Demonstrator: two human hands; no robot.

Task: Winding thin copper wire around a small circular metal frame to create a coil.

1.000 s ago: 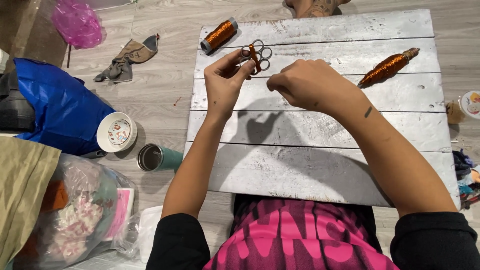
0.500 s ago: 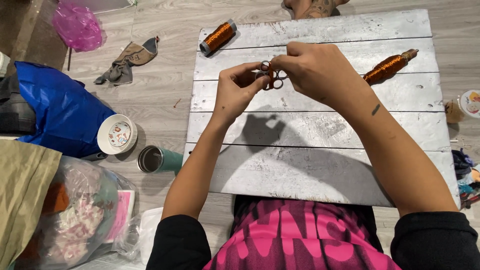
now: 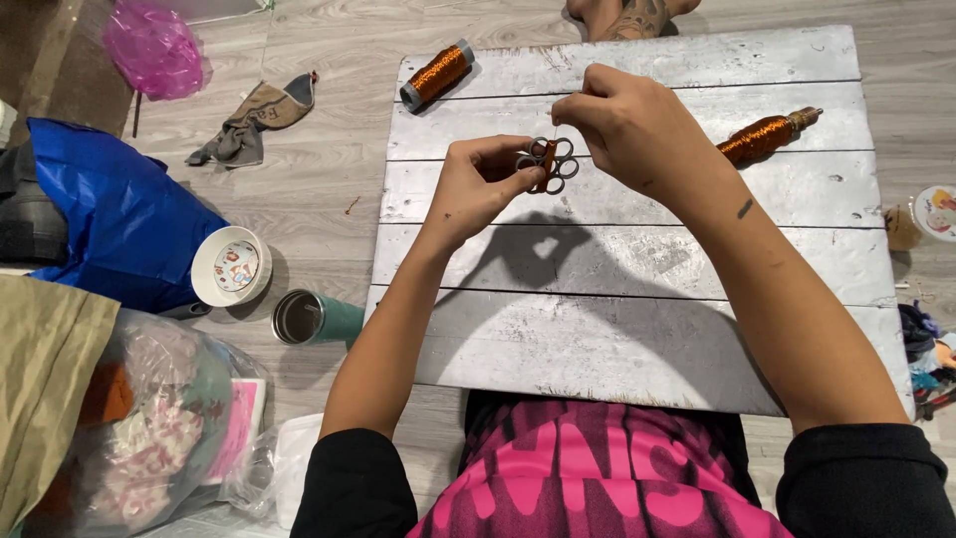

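My left hand (image 3: 480, 186) pinches a small flower-shaped cluster of metal rings (image 3: 549, 164) partly wrapped in orange thread, held above a grey wooden board (image 3: 617, 329). Just to the right and slightly higher, my right hand (image 3: 629, 127) has its fingers pinched together over the rings, apparently on a fine thread that is too thin to make out. An orange thread spool (image 3: 436, 76) lies at the board's far left corner. A second, longer orange spool (image 3: 765, 135) lies on the board behind my right forearm.
On the floor at left stand a white cup (image 3: 230, 266) and a teal metal cup (image 3: 314, 319). A blue bag (image 3: 124, 214), a pink bag (image 3: 154, 48), a crumpled cloth (image 3: 254, 118) and a clear plastic bag of items (image 3: 159, 428) lie around. Someone's foot (image 3: 627, 15) rests beyond the board.
Both hands have drifted a little toward me with the ring cluster. My right hand moved from lower right of the rings up to just above them.
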